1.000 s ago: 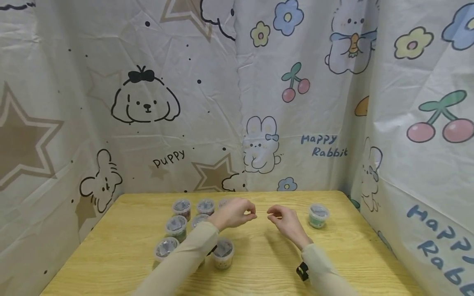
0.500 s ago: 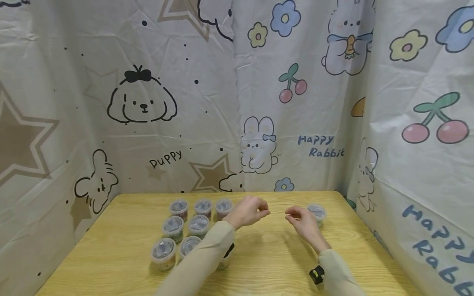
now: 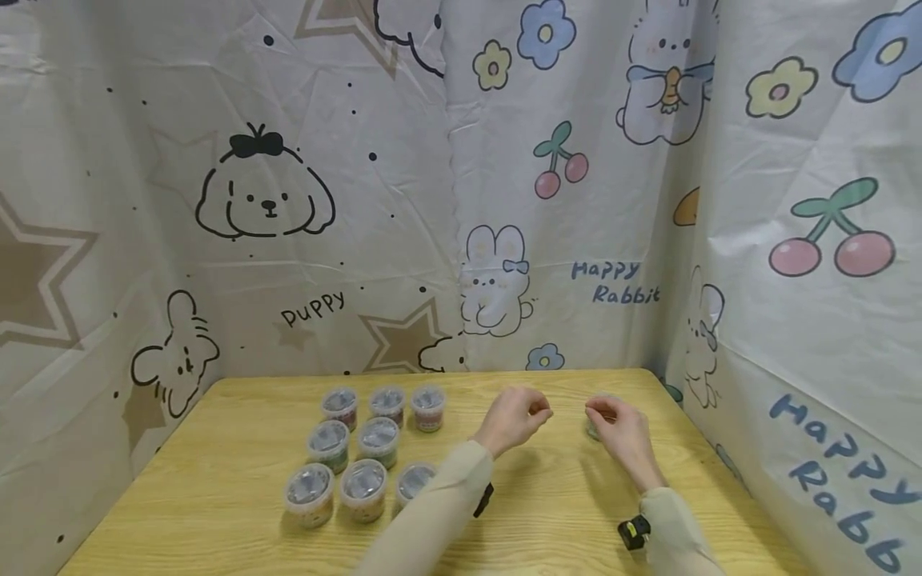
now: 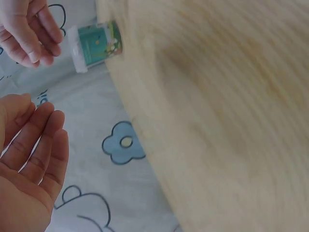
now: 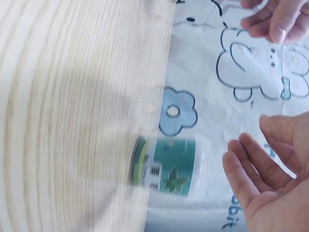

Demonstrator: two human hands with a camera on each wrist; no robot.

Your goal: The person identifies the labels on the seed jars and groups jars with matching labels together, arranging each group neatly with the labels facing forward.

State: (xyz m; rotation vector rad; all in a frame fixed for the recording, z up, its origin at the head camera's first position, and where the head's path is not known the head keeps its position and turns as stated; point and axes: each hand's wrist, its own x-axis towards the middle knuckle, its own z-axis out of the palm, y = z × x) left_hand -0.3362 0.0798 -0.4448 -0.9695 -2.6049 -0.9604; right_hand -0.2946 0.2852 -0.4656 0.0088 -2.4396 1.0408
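A small tub with a green label and a clear lid (image 5: 174, 166) stands at the right side of the table, mostly hidden behind my right hand in the head view. That right hand (image 3: 621, 432) is in front of the tub, fingers loosely bent and nothing in them. In the right wrist view, the fingertips (image 5: 236, 150) are a short gap from the lid. My left hand (image 3: 513, 420) hovers left of it over the table, also holding nothing, with fingers relaxed. The left wrist view shows the left palm (image 4: 31, 169) facing the right hand (image 4: 26, 31).
Several lidded tubs (image 3: 363, 478) stand in rows on the left of the wooden table (image 3: 202, 448). My left sleeve (image 3: 439, 512) partly covers the front right one (image 3: 414, 478). A printed curtain (image 3: 403, 224) encloses the table at the back and sides.
Both hands have moved right, and the right hand now covers most of the green tub. As the left arm shifted, more tubs on the left came into sight. The head view turned slightly right.
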